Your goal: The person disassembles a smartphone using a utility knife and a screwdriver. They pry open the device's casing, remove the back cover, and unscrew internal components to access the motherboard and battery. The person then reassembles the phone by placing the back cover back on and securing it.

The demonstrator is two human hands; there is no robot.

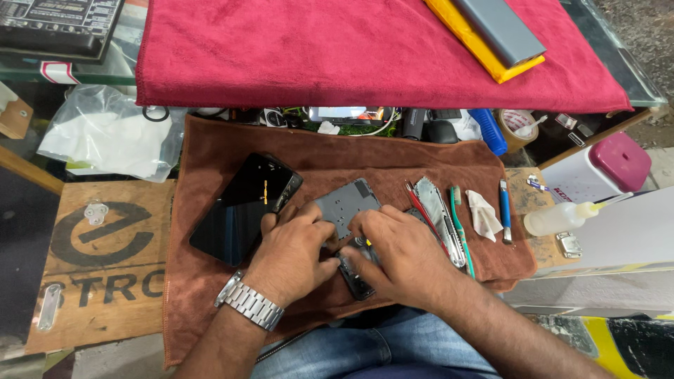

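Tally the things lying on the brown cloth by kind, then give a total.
Phone screen panel: 1
Grey phone frame: 1
Small dark phone part at the fingers: 1
Red-handled tool: 1
Metal tweezers: 1
Green toothbrush: 1
White wipe: 1
Blue-handled tool: 1
Total: 8

Grey phone mid-frame, flat and slightly tilted, lying at the centre of the brown cloth, its near edge hidden under both hands. Small dark component, lying just near of it, pinched between fingertips.
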